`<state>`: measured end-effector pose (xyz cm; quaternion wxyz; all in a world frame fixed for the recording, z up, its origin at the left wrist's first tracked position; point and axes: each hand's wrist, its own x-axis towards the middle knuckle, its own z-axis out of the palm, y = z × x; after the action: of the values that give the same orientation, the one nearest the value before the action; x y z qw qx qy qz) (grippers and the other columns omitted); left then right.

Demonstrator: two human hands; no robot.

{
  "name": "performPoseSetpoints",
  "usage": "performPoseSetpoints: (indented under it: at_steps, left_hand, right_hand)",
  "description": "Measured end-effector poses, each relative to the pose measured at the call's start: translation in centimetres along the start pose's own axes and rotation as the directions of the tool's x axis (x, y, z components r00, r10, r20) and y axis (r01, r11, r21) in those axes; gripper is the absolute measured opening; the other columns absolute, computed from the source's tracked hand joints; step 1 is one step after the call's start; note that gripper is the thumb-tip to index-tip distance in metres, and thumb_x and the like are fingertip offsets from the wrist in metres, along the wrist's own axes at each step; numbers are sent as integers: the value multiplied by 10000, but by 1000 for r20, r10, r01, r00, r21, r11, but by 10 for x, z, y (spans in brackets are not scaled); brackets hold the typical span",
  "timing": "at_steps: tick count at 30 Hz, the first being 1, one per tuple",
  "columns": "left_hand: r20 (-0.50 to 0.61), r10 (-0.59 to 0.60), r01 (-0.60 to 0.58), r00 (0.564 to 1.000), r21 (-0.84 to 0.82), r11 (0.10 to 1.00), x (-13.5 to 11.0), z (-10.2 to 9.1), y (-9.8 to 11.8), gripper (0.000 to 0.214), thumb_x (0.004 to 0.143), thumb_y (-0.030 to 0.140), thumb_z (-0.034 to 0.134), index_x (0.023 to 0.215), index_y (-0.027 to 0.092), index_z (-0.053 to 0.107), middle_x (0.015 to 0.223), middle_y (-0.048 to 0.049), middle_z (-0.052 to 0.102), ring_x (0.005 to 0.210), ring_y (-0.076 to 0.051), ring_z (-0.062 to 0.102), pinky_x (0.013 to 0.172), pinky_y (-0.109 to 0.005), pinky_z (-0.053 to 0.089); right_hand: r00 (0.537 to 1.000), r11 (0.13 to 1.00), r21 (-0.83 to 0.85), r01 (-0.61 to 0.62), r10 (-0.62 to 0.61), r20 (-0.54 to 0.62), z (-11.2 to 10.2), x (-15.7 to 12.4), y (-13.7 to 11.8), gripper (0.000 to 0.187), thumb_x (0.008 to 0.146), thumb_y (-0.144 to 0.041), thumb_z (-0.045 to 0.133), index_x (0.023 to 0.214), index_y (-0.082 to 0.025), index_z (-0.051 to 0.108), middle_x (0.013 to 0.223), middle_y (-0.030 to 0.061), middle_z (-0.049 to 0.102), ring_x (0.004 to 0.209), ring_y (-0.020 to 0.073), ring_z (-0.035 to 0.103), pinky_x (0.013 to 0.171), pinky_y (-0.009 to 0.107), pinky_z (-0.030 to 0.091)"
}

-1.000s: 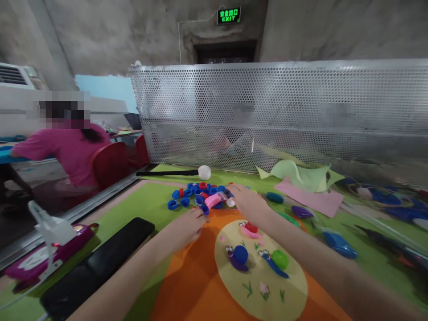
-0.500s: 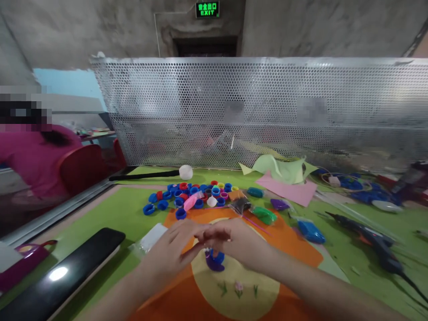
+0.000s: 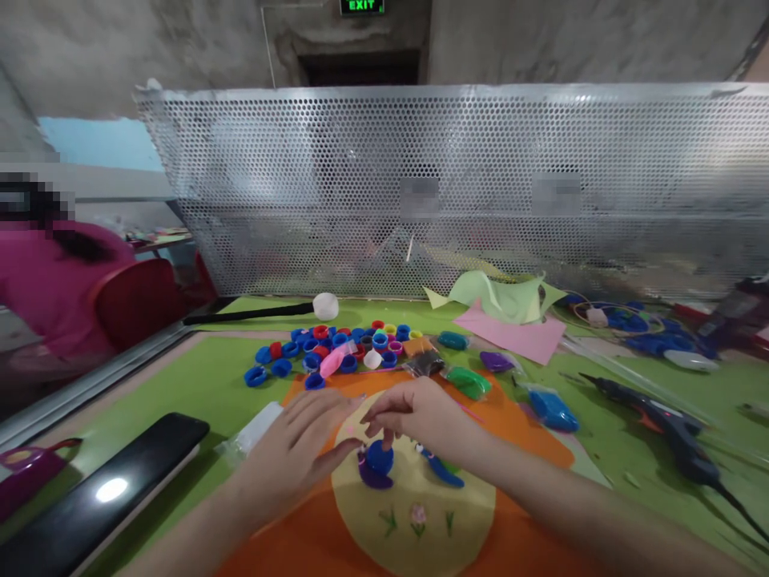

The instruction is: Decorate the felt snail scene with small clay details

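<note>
On an orange sheet (image 3: pixel 270 533) with a pale yellow round (image 3: pixel 420 541) sits a small snail-like figure (image 3: pixel 376 465), a blue round shell on a purple clay body. My right hand (image 3: pixel 429 421) hangs just over it with fingers curled and pinched together; one fingertip reaches down to the shell's top. Whatever the pinch may hold is hidden. On the snail's left side, my left hand (image 3: pixel 294 445) is stretched out palm down, fingers extended, thumb tip close to the purple body. A second snail-like figure (image 3: pixel 443 469), blue and green, lies partly behind my right wrist.
Several bottle caps (image 3: pixel 255 376) and clay packets (image 3: pixel 469 382) lie behind the sheet. A glue gun (image 3: pixel 666 425) with its cord rests at right, a black phone-like slab (image 3: pixel 114 489) at left. Coloured paper (image 3: pixel 510 335) lies before a perforated metal screen (image 3: pixel 360 192). A person in pink sits far left.
My hands have drawn apart, the left fingers straightening away from the right ones. The second snail-like figure now shows beneath my right wrist. The view has tilted down slightly.
</note>
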<state>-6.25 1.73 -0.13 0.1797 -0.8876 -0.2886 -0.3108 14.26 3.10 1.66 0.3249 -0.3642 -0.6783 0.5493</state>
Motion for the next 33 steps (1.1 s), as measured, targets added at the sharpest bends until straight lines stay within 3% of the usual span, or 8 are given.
performPoseSetpoints:
  at_steps: [11,18,23,28,31,33]
  left_hand:
    - [226,-112,111,968,15,994,-2,9,-18,280,840,354,528,1071,197,520,1048,-54,586,973,-207,532,834,-351,442]
    - [251,-203,197,947,48,979,-6,12,-33,194,781,277,618,954,201,573,1007,-37,604,936,-206,554,807,-351,438]
    - [199,-142,140,970,24,990,-4,11,-30,173,782,256,618,932,180,576,957,-38,626,885,-193,569,784,-330,451]
    - [61,-35,35,998,-13,999,1,2,-10,278,856,376,499,1022,155,532,916,-65,629,854,-205,564,748,-348,462]
    - [-36,44,-45,998,-43,998,3,-3,8,294,869,375,481,1065,156,498,905,-60,631,845,-187,570,746,-327,468]
    - [-100,78,-84,992,-56,995,6,-4,19,277,875,328,489,1081,142,477,905,-65,635,850,-179,575,747,-318,473]
  right_hand:
    - [992,976,-218,11,-37,-118,-2,-2,-1,115,731,-73,598,652,-153,577,584,-23,597,532,108,563,535,194,433]
    - [988,949,-316,11,-60,-145,-3,-4,2,155,710,-135,661,619,-165,539,522,-38,570,486,103,534,454,180,361]
    - [990,949,-316,3,-48,-135,1,-6,2,157,724,-149,639,599,-160,545,526,-22,590,467,105,538,453,187,370]
    - [998,964,-264,33,-47,-48,4,-7,4,144,729,-40,528,680,-146,612,627,2,636,563,126,609,583,219,454]
    - [998,972,-227,61,-65,-9,8,-9,6,289,718,-4,498,953,-138,598,734,20,664,646,144,628,624,236,475]
    - [997,975,-207,82,-77,29,11,-11,7,513,716,4,501,1206,-142,457,788,23,672,730,156,631,665,250,481]
